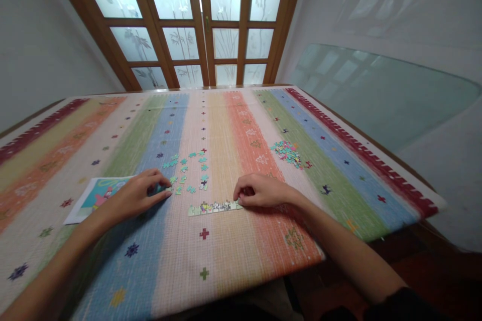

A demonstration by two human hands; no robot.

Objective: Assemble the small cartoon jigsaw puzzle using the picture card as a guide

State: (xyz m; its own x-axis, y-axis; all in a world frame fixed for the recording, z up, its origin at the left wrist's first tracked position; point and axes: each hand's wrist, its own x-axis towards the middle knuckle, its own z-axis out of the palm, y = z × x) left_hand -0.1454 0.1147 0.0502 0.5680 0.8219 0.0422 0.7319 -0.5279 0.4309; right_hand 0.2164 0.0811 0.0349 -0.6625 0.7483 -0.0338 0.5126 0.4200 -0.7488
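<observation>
A short joined row of puzzle pieces (214, 206) lies on the striped tablecloth (226, 125). My right hand (259, 190) rests at the row's right end, fingers curled and pinching there. My left hand (141, 191) lies left of it, fingers bent over a teal puzzle piece (161, 188). Several loose teal pieces (188, 170) are scattered between and beyond the hands. A colourful picture sheet (94, 195) sits partly under my left wrist.
A second heap of loose puzzle pieces (288, 153) lies further right on the green stripe. The table's right edge (376, 155) runs along a wall with a glass panel. Frosted wooden-framed doors (203, 25) stand behind the table.
</observation>
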